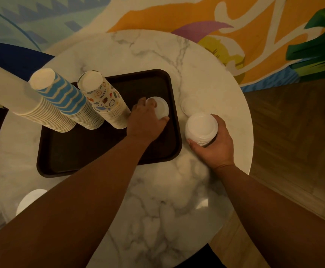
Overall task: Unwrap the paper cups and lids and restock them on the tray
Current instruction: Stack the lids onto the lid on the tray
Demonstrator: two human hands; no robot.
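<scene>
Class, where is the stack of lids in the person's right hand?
The stack of lids stands on the marble table, just right of the tray.

Three tall cup stacks (84, 105) block the tray's (107, 151) left side at upper left; its near half and the counter (167, 200) at lower centre lie open.

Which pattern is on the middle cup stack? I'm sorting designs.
Blue and white zigzag stripes on the middle cup stack, seen in the head view.

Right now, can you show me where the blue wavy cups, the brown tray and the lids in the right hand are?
blue wavy cup stack (68, 97), head view, striped side.
brown tray (84, 151), head view, bare floor.
stack of white lids (201, 128), head view, top lid.
</scene>
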